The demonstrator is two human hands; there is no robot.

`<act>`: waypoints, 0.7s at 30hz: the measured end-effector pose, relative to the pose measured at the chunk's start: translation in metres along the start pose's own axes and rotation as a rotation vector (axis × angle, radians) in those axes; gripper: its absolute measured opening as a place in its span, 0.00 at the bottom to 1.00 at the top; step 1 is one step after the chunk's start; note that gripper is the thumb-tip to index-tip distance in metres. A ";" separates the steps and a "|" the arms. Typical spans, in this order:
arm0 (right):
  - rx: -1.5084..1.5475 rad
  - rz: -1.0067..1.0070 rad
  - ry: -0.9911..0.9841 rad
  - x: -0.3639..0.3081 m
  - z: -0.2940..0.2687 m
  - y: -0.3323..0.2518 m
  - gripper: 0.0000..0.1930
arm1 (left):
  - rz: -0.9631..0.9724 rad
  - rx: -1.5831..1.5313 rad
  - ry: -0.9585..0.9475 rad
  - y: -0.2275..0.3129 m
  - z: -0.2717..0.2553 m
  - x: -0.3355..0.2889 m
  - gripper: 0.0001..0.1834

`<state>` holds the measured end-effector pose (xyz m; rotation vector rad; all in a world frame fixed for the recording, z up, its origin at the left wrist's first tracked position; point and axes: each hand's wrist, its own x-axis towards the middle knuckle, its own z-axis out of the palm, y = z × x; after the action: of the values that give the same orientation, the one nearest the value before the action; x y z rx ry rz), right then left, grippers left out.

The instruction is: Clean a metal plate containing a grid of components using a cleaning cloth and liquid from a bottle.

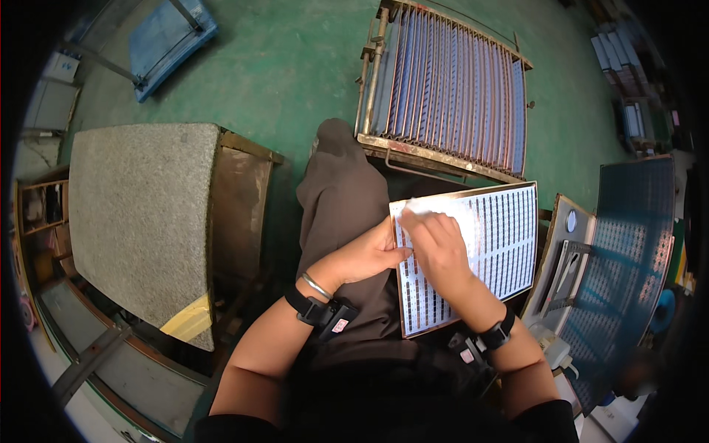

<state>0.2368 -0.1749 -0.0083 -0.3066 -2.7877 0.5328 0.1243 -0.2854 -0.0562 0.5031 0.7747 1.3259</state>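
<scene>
A flat rectangular panel (502,244), pale and glossy with rows of small dark marks and a thin brownish edge, lies tilted over my lap. My left hand (373,255) grips its left edge, the thumb on the top face and the other fingers out of sight beneath. Over the panel's upper left part is my right hand (439,247), fingers bent and drawn together near the corner. Something whitish shows by those fingertips, but glare hides what it is. Both wrists wear black straps with small devices; the left also has a silver bangle.
Ahead stands a metal rack (450,88) packed with upright panels. A grey speckled tabletop (140,221) with a yellow patch at its corner is to my left. A dark patterned sheet (628,258) leans at right, beside a shallow tray (550,288). Farther back is a blue platform (173,44).
</scene>
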 end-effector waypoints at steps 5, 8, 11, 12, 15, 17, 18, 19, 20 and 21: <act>0.007 0.028 0.002 -0.016 0.004 -0.003 0.18 | -0.073 0.007 -0.012 0.006 -0.001 -0.002 0.33; 0.000 0.002 0.019 -0.016 0.003 0.000 0.20 | 0.003 0.026 -0.001 0.000 0.000 0.001 0.32; 0.003 0.005 0.003 0.000 0.000 0.003 0.20 | -0.039 -0.022 -0.017 -0.003 -0.003 0.001 0.32; 0.008 0.035 -0.016 -0.004 0.001 0.000 0.20 | -0.041 -0.019 -0.019 -0.002 -0.003 -0.001 0.32; -0.028 0.068 -0.059 -0.021 0.002 -0.004 0.20 | -0.098 0.089 -0.026 0.004 -0.004 0.001 0.33; 0.022 0.013 -0.024 -0.026 -0.003 -0.008 0.18 | -0.034 0.045 -0.014 0.005 0.000 -0.001 0.34; 0.014 0.035 -0.025 -0.025 -0.003 -0.007 0.18 | -0.037 0.043 -0.016 0.004 0.001 -0.001 0.34; 0.013 0.038 -0.023 -0.024 -0.002 -0.007 0.18 | -0.041 0.026 -0.014 0.005 0.000 0.000 0.35; 0.011 0.029 0.001 -0.023 -0.001 -0.007 0.18 | -0.045 0.009 -0.011 0.006 0.000 0.000 0.35; 0.008 0.021 0.024 -0.023 -0.001 -0.007 0.19 | -0.047 0.009 -0.013 0.005 -0.001 0.000 0.35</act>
<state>0.2578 -0.1866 -0.0104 -0.3379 -2.7612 0.5417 0.1200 -0.2847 -0.0534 0.4979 0.7779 1.2753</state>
